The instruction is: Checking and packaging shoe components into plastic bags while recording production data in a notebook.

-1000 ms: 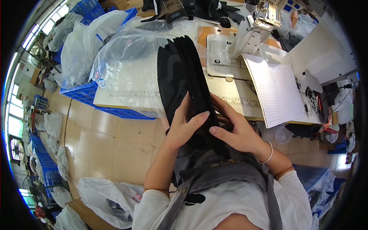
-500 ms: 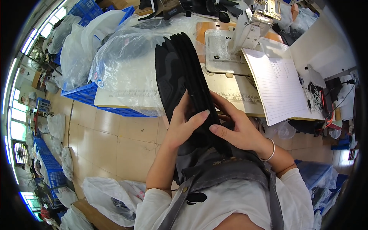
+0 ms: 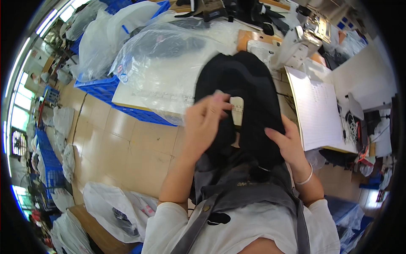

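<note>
A black, horseshoe-shaped shoe upper (image 3: 258,97) is spread in front of my body, its rounded toe pointing away from me and a slot in its middle. Whether more layers lie behind it, I cannot tell. My right hand (image 3: 292,144) grips its right side, thumb on the front and fingers behind. Over the left side is my left hand (image 3: 205,120), slightly blurred, with its fingers drawn together near the edge of the slot. Anything between those fingertips is hidden. A dark apron (image 3: 249,188) lies below the piece.
A white worktable (image 3: 144,95) with a ruler strip stands ahead, carrying a clear plastic bag (image 3: 156,51) and a sewing machine (image 3: 296,44). An open notebook (image 3: 315,110) lies at the right. Blue crates (image 3: 99,91) and a white bag (image 3: 114,207) are on the left.
The stack of black uppers, seen edge-on before, now shows one broad, opened face. My left hand has come round to its front, and my right hand has shifted to the right edge.
</note>
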A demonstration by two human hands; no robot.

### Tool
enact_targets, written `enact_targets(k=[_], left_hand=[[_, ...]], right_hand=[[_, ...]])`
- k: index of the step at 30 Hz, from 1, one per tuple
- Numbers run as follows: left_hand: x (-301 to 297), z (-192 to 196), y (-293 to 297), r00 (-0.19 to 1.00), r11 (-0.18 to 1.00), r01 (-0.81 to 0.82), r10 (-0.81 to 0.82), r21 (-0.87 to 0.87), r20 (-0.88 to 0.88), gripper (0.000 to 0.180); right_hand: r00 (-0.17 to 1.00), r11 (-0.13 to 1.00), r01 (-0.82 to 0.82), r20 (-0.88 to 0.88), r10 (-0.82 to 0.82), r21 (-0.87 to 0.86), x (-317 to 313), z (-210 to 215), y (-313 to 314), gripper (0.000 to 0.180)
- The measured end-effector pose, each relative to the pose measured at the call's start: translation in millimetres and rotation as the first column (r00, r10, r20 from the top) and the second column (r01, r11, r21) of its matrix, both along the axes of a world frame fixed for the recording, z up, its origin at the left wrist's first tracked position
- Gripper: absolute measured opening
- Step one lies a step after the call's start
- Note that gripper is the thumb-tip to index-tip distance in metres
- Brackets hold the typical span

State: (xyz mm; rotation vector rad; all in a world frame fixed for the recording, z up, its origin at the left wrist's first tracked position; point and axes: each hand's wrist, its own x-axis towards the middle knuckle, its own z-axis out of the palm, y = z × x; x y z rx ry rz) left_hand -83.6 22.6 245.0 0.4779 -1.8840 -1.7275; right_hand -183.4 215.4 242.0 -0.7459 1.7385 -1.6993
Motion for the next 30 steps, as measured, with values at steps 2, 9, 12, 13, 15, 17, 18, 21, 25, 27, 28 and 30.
enact_targets(k=[2,9,12,13,15,17,18,21,25,27,28,30], left_hand=[[-1.0,1.3,-22.1,0.92,0.867,-0.386,0.385,-0.316,-0.069,0.026],[3.1,-47.8,-83.6,0.771,0.524,-0.352,0.632,-0.775,0.077,0.043],[2.3,-28.2,-89.3,0.814,0.796,-0.208,0.463,-0.568,0.35,0.044],[3.2,-21.9,-90.5,0.829,0.832,-0.158,0.404,-0.531,0.387,0.044],[15.5,-19.2,-97.8,0.878,0.7,-0.225,0.447,-0.678,0.171,0.042],[19.4,-13.8,-96.7,0.865,0.449,-0.374,0.483,-0.811,-0.132,0.035],[24.4,-4.1,-99.0,0.866,0.439,-0.373,0.481,-0.818,-0.137,0.035],[37.3,17.3,-110.3,0.758,0.233,-0.115,0.649,-0.966,0.066,0.019],[30.8,43.4,-83.8,0.844,0.425,-0.362,0.527,-0.83,-0.098,0.016],[36.6,49.3,-78.1,0.933,0.287,-0.273,0.312,-0.918,-0.18,0.014],[40.6,52.5,-75.2,0.973,0.123,-0.226,0.078,-0.966,-0.218,0.013],[53.3,58.7,-65.1,0.978,0.051,-0.207,0.045,-0.977,-0.205,0.014]], right_hand=[[0.99,0.997,-0.005,-0.141,0.017,0.081,3.6,-4.5,14.2,0.045],[0.956,0.994,-0.088,-0.275,0.102,0.064,8.4,21.2,42.8,0.054],[0.949,0.973,-0.205,-0.222,0.224,0.107,-0.4,22.7,35.8,0.055],[0.96,0.968,-0.23,-0.138,0.242,0.095,-5.2,19.2,28.2,0.056],[0.962,0.961,-0.272,0.051,0.269,0.058,-10.0,24.0,8.3,0.062],[0.944,0.966,-0.257,0.22,0.245,0.027,-16.3,15.5,-6.7,0.063],[0.89,0.966,-0.259,0.386,0.242,-0.01,-18.3,11.1,-11.4,0.064],[0.808,0.945,-0.302,0.493,0.323,-0.123,-15.0,1.1,-25.2,0.068],[0.677,0.894,-0.381,0.588,0.442,-0.234,-7.5,-4.5,-43.7,0.069],[0.641,0.877,-0.404,0.604,0.474,-0.26,-12.3,-6.1,-50.5,0.069],[0.603,0.855,-0.436,0.614,0.509,-0.281,-14.2,-6.0,-52.1,0.069],[0.597,0.856,-0.382,0.614,0.516,-0.348,-15.1,-1.8,-51.7,0.071]])
